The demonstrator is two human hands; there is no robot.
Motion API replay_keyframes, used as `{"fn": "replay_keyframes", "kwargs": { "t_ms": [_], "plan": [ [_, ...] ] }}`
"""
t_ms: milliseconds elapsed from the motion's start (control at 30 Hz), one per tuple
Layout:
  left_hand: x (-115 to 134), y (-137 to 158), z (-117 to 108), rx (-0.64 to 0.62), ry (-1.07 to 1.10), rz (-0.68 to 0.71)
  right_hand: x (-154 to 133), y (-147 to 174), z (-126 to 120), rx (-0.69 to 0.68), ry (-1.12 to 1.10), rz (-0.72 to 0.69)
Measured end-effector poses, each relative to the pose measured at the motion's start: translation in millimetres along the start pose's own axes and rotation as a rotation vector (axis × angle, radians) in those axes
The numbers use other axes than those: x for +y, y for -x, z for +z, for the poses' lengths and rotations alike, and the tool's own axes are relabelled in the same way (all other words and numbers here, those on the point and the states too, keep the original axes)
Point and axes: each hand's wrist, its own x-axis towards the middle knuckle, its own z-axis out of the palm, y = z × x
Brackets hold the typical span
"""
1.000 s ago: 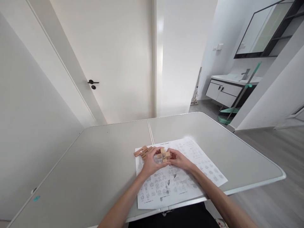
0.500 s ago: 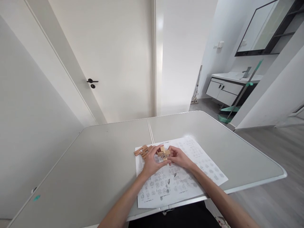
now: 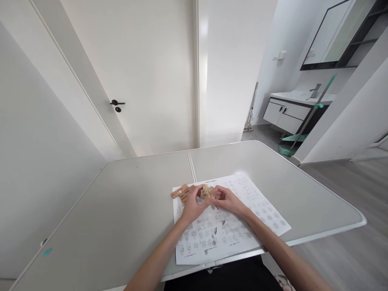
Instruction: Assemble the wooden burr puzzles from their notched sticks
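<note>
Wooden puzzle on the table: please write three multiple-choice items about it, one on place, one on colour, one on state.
1. Where do the loose wooden pieces lie?
A. beside the left hand, at the paper sheet's far left corner
B. on the floor
C. at the table's right edge

2. What colour is the wooden puzzle?
A. blue
B. light brown
C. black

3. How is the puzzle held?
A. lying alone on the table
B. in one hand only
C. between both hands

Answers: 1 A, they rest there by the sheet's corner. 2 B, plain wood tone. 3 C, the left hand and right hand both grip it above the sheet.
</note>
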Motion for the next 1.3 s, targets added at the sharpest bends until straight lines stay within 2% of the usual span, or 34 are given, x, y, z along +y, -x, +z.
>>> {"fn": "replay_keyframes", "kwargs": {
  "t_ms": [167, 300, 367, 500, 600, 767, 867, 1000, 1133, 1300],
  "plan": [
    [-6, -3, 1, -0.016, 0.310, -0.162, -5, 0, 1, 0.015, -0.064, 0.003],
    [-6, -5, 3, -0.057, 0.412, -0.208, -6, 0, -1, 0.009, -0.068, -0.003],
    [-4, -5, 4, -0.115, 0.514, -0.258, -7, 0, -2, 0.021, -0.052, -0.022],
    [0, -6, 2, -0.304, 0.769, -0.453, -9, 1, -1, 0.082, 0.042, -0.104],
    [0, -6, 1, -0.323, 0.842, -0.515, -9, 3, 3, 0.121, 0.158, -0.184],
    [1, -5, 2, -0.345, 0.804, -0.540, -3, 5, 20, 0.143, 0.302, -0.238],
    [3, -4, 6, -0.346, 0.835, -0.499, 0, 3, 26, 0.200, 0.387, -0.262],
    [5, -3, 9, -0.383, 0.866, -0.430, -4, 2, 27, 0.281, 0.506, -0.330],
    [5, -4, 6, -0.428, 0.814, -0.442, -10, 5, 25, 0.314, 0.536, -0.360],
    [4, -6, 2, -0.333, 0.723, -0.399, -10, 4, 23, 0.378, 0.541, -0.385]
  ]
}}
